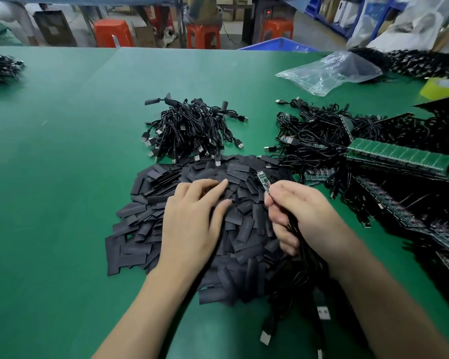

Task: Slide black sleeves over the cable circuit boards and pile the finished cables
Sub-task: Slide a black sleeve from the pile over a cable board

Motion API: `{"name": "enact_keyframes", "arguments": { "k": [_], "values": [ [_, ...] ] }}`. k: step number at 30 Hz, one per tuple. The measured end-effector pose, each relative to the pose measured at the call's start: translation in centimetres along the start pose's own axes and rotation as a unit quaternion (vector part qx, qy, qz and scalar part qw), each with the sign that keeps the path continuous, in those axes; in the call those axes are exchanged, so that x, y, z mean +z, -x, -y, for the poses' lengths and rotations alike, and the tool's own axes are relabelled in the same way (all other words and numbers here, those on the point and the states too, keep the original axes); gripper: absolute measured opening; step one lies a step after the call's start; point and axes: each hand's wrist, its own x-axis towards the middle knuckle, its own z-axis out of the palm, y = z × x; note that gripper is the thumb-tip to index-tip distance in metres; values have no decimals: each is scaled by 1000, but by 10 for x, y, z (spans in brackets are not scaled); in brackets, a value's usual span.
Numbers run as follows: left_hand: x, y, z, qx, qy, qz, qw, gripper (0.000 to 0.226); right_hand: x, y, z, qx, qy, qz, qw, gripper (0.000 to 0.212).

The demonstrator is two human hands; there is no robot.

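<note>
A heap of flat black sleeves (145, 224) covers the green table (62, 151) in front of me. My left hand (192, 218) lies on the heap with its fingers stretched out over the sleeves. My right hand (298, 216) grips a bundle of black cables (306, 265); one cable's small green circuit board (263, 180) sticks up bare from its fingers. Behind the heap sits a pile of sleeved cables (192, 128) with USB plugs. To the right lies a tangle of cables with bare boards (314, 136).
Panels of green circuit boards (399, 156) lie at the right. A clear plastic bag (327, 71) and a yellow tape roll (441, 86) sit at the back right. More black cables (0, 66) lie far left. Red stools (112, 32) stand beyond the table.
</note>
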Motion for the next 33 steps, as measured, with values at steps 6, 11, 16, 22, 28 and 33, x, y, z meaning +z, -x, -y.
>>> {"name": "enact_keyframes", "arguments": {
  "k": [6,11,16,22,28,33],
  "values": [
    [6,-5,4,-11,-47,-10,999,10,4,-17,-16,25,77,8,997,29],
    [5,-8,3,-45,9,-8,999,6,6,-16,-27,8,80,20,997,31],
    [5,-7,4,-83,51,2,995,9,9,-14,-28,-12,72,29,997,31],
    [2,-6,4,-85,106,-31,990,13,7,-13,-36,-42,67,9,997,30],
    [-12,2,-1,-96,327,6,940,18,2,-14,-42,-90,95,-67,989,28],
    [-16,4,-3,-91,397,66,911,21,3,-12,-42,-79,77,-41,993,27]
  ]
}}
